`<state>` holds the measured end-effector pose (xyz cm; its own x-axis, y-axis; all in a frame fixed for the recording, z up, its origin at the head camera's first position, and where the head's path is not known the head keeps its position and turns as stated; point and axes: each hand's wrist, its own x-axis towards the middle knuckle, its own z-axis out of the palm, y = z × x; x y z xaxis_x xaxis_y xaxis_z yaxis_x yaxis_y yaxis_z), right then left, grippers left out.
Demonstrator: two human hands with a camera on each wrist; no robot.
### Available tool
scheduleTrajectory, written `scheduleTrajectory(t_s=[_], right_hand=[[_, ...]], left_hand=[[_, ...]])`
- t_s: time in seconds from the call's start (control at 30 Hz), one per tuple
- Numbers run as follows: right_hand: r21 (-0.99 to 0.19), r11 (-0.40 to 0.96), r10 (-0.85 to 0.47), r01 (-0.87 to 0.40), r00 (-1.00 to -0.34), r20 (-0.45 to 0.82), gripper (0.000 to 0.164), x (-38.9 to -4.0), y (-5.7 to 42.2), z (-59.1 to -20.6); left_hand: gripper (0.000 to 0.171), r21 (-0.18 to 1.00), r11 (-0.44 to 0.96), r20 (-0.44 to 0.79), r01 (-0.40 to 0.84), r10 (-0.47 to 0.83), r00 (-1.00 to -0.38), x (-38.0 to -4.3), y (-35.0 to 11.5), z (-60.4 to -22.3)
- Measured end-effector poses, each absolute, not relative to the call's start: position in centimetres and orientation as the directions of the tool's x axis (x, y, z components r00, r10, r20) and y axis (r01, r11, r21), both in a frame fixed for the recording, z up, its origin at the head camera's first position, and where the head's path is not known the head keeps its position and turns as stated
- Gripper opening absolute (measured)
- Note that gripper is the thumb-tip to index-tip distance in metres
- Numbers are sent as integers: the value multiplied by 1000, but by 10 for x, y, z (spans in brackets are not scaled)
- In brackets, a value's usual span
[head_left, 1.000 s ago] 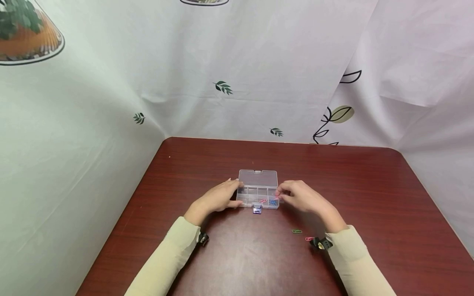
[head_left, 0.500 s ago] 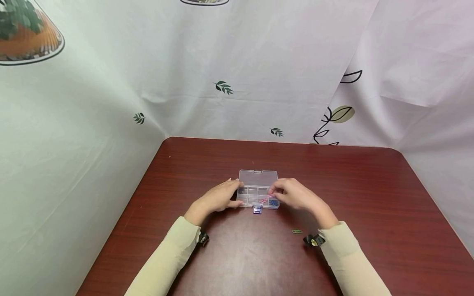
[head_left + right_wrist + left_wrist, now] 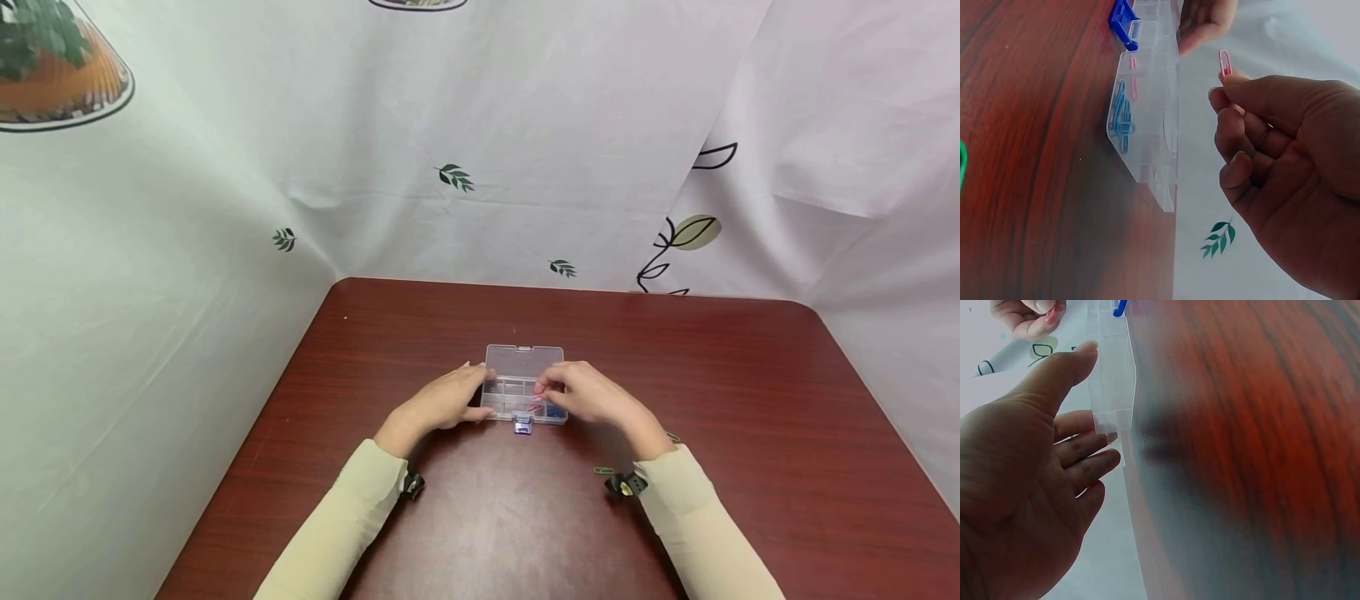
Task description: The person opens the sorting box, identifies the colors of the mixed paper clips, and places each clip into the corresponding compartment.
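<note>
A clear plastic compartment box (image 3: pixel 507 418) stands on the table with its lid (image 3: pixel 517 361) raised at the back and a blue latch (image 3: pixel 522 427) at the front. My left hand (image 3: pixel 444 397) holds its left end, thumb at the front corner and fingers at the back. Above the right half of the box, my right hand (image 3: pixel 592 393) pinches a pink paper clip (image 3: pixel 1225 58) between thumb and forefinger. Several blue paper clips (image 3: pixel 1123 119) lie in the front right compartment. Beside them, in the neighbouring compartment, is a pink clip (image 3: pixel 1134 75).
A green paper clip (image 3: pixel 603 471) lies on the dark red table (image 3: pixel 480 517), close to the right wrist camera (image 3: pixel 624 486). Another small clip (image 3: pixel 672 437) shows partly beside the right forearm. A white patterned cloth (image 3: pixel 525 167) hangs behind the table.
My right hand has moved left from the box's right edge to over its compartments, carrying the pink paper clip. A clip beside the right forearm has come into view. My left hand stays put.
</note>
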<state>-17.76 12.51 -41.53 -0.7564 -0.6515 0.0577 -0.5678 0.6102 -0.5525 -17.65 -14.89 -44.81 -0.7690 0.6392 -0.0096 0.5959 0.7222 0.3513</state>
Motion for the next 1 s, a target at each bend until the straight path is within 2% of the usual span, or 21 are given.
scheduleTrajectory(t_s=[0.5,1.0], right_hand=[[-553,638,-628,-536,-778,31,12,-176,131,-412],[-550,648,-602,-526,-797,53,13,-168,167,-410]], left_hand=[[55,349,725,-20,593,639,-769,-175,-148,-445],[56,351,741,-46,572,624,-780,-176,-147,-445]])
